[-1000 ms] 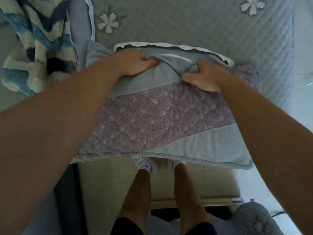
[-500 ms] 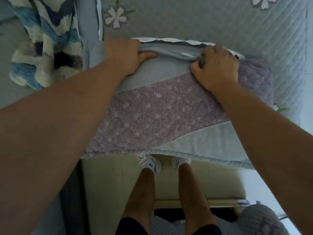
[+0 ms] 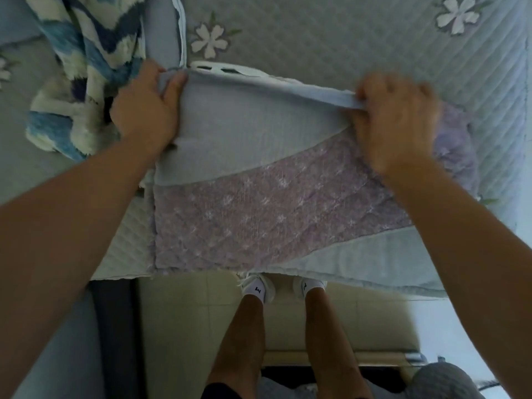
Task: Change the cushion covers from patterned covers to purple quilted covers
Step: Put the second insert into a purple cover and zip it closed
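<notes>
Left hand (image 3: 144, 110), right hand (image 3: 397, 122) grip purple quilted cover (image 3: 259, 220) | quilted surface (image 3: 345, 38) | perhaps tiled floor (image 3: 201, 326)

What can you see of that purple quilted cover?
The purple quilted cover is padded fabric: a diagonal purple band with star stitching between blue-grey panels. It lies flat on a grey flowered quilt, its near edge overhanging. The left hand and right hand grip its far edge, pulled taut beside a white trim.

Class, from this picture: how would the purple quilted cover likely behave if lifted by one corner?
Probably floppy: the purple quilted cover bunches beside the right hand, and its edge pulls into a band between that and the left hand. Likely light: finger grips alone hold it. The quilted texture suggests little slipping.
</notes>
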`<action>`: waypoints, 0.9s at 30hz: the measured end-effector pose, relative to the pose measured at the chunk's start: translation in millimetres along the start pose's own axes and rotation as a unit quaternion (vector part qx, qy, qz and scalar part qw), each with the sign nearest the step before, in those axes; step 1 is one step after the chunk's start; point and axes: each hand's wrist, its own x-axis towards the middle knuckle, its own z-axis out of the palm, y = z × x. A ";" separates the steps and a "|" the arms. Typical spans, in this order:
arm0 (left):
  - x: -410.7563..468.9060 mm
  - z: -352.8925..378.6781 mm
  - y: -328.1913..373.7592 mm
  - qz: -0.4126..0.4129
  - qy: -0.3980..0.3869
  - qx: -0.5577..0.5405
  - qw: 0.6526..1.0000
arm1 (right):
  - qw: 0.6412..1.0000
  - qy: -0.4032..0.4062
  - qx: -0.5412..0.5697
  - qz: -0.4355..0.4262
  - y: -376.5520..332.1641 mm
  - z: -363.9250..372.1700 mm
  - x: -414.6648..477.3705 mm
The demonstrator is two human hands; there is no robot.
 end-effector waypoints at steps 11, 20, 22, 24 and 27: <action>40.9 13.8 8.9 0.013 -0.008 -0.103 0.995 | 0.940 -0.207 0.268 0.036 -66.6 5.5 79.5; 57.6 18.4 -1.4 -0.042 -0.061 0.085 0.994 | 0.968 -0.232 0.045 -0.085 -134.7 63.4 93.5; 51.3 16.4 15.7 -0.069 -0.034 0.090 0.993 | 0.983 -0.175 0.029 -0.045 -131.9 55.9 91.4; 29.8 9.3 41.0 -0.028 0.005 0.083 0.996 | 0.988 -0.137 0.058 -0.032 -120.4 47.9 79.0; -20.0 1.0 78.3 0.046 -0.082 0.021 0.995 | 0.990 -0.100 0.099 -0.005 -77.5 34.0 54.9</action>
